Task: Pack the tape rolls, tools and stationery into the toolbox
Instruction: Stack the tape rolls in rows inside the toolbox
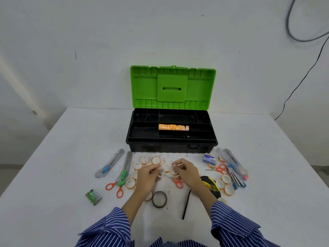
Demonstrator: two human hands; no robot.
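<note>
— Green-lidded toolbox [171, 130], where?
— Open at the table's [249, 193] far middle, long axis left-right; tape rolls [173, 127] rowed in its tray. Labels unreadable.
— Hands?
— My left hand [145, 177] and right hand [187, 172], both palm-down, fingers curled, each pinching a small tape roll [166, 167] near the box.

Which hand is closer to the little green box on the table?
Left. The left hand is nearer the little green box; the right hand sits farther right, past the left hand.
</note>
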